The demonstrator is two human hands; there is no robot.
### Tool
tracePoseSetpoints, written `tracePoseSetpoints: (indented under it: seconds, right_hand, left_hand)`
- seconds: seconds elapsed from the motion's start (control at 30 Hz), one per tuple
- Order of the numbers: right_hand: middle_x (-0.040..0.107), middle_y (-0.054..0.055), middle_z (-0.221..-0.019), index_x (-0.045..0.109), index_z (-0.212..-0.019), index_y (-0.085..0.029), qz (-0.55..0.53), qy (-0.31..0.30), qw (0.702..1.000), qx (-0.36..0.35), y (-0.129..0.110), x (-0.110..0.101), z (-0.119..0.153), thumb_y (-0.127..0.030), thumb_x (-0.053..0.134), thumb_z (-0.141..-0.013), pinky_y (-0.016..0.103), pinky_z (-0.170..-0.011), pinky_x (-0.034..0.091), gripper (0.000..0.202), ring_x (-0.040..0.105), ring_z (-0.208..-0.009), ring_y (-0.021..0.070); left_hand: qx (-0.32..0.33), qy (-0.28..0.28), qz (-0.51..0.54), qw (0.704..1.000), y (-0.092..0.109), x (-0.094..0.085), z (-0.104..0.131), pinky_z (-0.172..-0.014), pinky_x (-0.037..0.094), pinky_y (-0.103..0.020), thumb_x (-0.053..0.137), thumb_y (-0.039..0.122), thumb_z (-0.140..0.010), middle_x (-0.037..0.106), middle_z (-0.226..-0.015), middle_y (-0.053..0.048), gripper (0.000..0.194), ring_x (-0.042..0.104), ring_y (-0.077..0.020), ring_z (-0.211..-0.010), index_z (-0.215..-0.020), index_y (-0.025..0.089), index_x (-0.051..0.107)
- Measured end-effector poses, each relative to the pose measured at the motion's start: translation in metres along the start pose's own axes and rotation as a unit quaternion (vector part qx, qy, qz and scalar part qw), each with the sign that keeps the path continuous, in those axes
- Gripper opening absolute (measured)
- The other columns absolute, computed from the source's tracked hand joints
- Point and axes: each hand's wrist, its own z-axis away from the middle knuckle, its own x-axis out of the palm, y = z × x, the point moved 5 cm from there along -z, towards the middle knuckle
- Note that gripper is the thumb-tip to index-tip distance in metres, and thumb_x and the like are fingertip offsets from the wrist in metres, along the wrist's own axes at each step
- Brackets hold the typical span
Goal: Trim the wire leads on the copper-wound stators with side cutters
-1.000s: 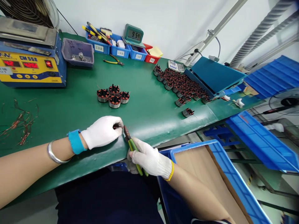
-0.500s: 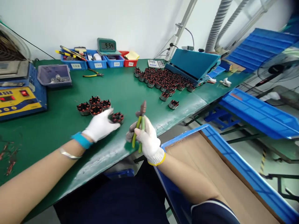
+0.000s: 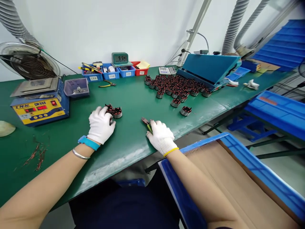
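While my left hand (image 3: 101, 126) sits over a tight cluster of copper-wound stators (image 3: 117, 112), fingers curled down, I can't tell if it's clamped on one or just resting; a dark bit of part shows by the thumb. Two stators stick out past its fingertips, upright on the green bench (image 3: 130, 136), side by side. Right hand (image 3: 162, 137) is closed round green-handled pliers (image 3: 145, 121), palm down, nose poking out leftward and away from me; can't see if the nose touches the bench. Ahead-right of that grip: one lone stator (image 3: 186, 110), then the big batch (image 3: 177, 85) packed against a teal panel (image 3: 212, 70). Beyond left grip: yellow-handled pliers (image 3: 107, 84), then blue bins (image 3: 92, 77), a red bin (image 3: 141, 72), clock (image 3: 120, 58) at 9 54. Left of left grip: control unit (image 3: 43, 111), purple tray (image 3: 79, 94) just behind it; wire scraps (image 3: 40, 156) nearer me. Right of right grip, lower: blue crate (image 3: 250, 161) holding cardboard (image 3: 228, 178).
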Motion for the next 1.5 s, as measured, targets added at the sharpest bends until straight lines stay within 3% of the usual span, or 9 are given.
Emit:
tracePoseSetpoints:
  seconds: [0.13, 0.23, 0.4, 0.67, 0.93, 1.1, 1.2, 1.37, 1.5]
  right_hand:
    - [0.051, 0.018, -0.125, 0.045, -0.134, -0.011, -0.016, 0.049, 0.998, -0.030, 0.000, -0.005, -0.003, -0.043, 0.055, -0.083, 0.047, -0.095, 0.037, 0.061, 0.048, -0.110, 0.0336]
    - [0.042, 0.019, -0.139, 0.042, -0.136, -0.010, -0.089, 0.078, 0.985, -0.122, -0.022, -0.013, 0.006, -0.045, 0.061, -0.079, 0.046, -0.106, 0.029, 0.070, 0.038, -0.125, 0.0336]
    - [0.044, 0.007, -0.140, 0.040, -0.138, -0.026, -0.246, -0.070, 0.954, -0.157, -0.061, -0.002, 0.018, -0.058, 0.067, -0.069, 0.041, -0.095, 0.043, 0.081, 0.050, -0.118, 0.0261]
    - [0.068, 0.002, -0.094, 0.063, -0.107, -0.023, -0.348, -0.237, 0.904, -0.068, -0.080, 0.017, -0.007, -0.063, 0.058, -0.077, 0.029, -0.071, 0.047, 0.050, 0.063, -0.082, 0.0173]
    - [0.068, -0.002, -0.084, 0.066, -0.095, -0.025, -0.276, -0.263, 0.915, -0.128, -0.089, 0.012, 0.000, -0.054, 0.071, -0.069, 0.023, -0.061, 0.040, 0.039, 0.060, -0.073, 0.0142]
    - [0.062, -0.002, -0.075, 0.066, -0.080, -0.024, -0.204, -0.220, 0.924, -0.236, -0.096, 0.007, 0.003, -0.043, 0.049, -0.088, 0.024, -0.058, 0.031, 0.027, 0.053, -0.068, 0.0125]
    - [0.056, -0.002, -0.064, 0.063, -0.072, -0.021, -0.182, -0.240, 0.926, -0.225, -0.090, 0.009, 0.001, -0.043, 0.046, -0.089, 0.024, -0.054, 0.026, 0.032, 0.048, -0.061, 0.0115]
    - [0.057, -0.002, -0.066, 0.062, -0.070, -0.021, -0.146, -0.228, 0.932, -0.241, -0.090, 0.007, 0.001, -0.039, 0.049, -0.085, 0.025, -0.053, 0.023, 0.027, 0.045, -0.059, 0.0119]
    - [0.061, 0.001, -0.069, 0.064, -0.072, -0.021, -0.099, -0.220, 0.942, -0.234, -0.084, 0.007, -0.004, -0.041, 0.047, -0.085, 0.026, -0.053, 0.022, 0.029, 0.049, -0.062, 0.0140]
  left_hand:
    - [0.064, -0.021, 0.088, 0.994, 0.002, -0.014, 0.038, -0.110, 0.032, -0.046, 0.057, 0.035, -0.077, 0.049, -0.135, -0.012, 0.017, 0.039, -0.0306, -0.132, -0.084, 0.019, 0.058]
    - [0.041, -0.029, 0.162, 0.985, -0.004, -0.028, 0.067, -0.111, 0.034, -0.045, 0.067, 0.042, -0.068, 0.034, -0.147, -0.013, 0.049, 0.036, -0.0311, -0.135, -0.109, 0.020, 0.052]
    - [-0.010, -0.126, 0.261, 0.957, -0.006, -0.016, 0.077, -0.105, 0.042, -0.046, 0.076, 0.053, -0.056, 0.036, -0.146, -0.016, 0.113, 0.046, -0.0324, -0.127, -0.146, 0.019, 0.016]
    - [-0.007, -0.181, 0.313, 0.932, 0.007, 0.002, 0.060, -0.099, 0.045, -0.043, 0.076, 0.051, -0.055, 0.052, -0.132, -0.015, 0.123, 0.056, -0.0311, -0.116, -0.150, 0.017, 0.005]
    - [-0.042, -0.230, 0.272, 0.934, -0.002, 0.001, 0.059, -0.096, 0.045, -0.042, 0.060, 0.059, -0.071, 0.058, -0.119, -0.014, 0.090, 0.055, -0.0296, -0.110, -0.145, 0.018, 0.030]
    - [0.035, -0.265, 0.229, 0.936, -0.004, 0.005, 0.061, -0.092, 0.045, -0.038, 0.056, 0.049, -0.077, 0.059, -0.119, -0.012, 0.071, 0.056, -0.0284, -0.107, -0.140, 0.019, 0.040]
    - [0.032, -0.265, 0.235, 0.935, -0.007, -0.001, 0.057, -0.088, 0.047, -0.035, 0.062, 0.050, -0.072, 0.063, -0.115, -0.006, 0.057, 0.059, -0.0265, -0.103, -0.122, 0.023, 0.056]
    - [-0.019, -0.251, 0.273, 0.928, -0.003, -0.005, 0.052, -0.091, 0.047, -0.036, 0.068, 0.064, -0.058, 0.059, -0.125, -0.007, 0.084, 0.057, -0.0284, -0.109, -0.128, 0.021, 0.051]
    - [-0.014, -0.238, 0.278, 0.931, 0.006, -0.002, 0.051, -0.077, 0.049, -0.034, 0.061, 0.061, -0.069, 0.067, -0.099, -0.005, 0.050, 0.062, -0.0245, -0.089, -0.099, 0.021, 0.065]
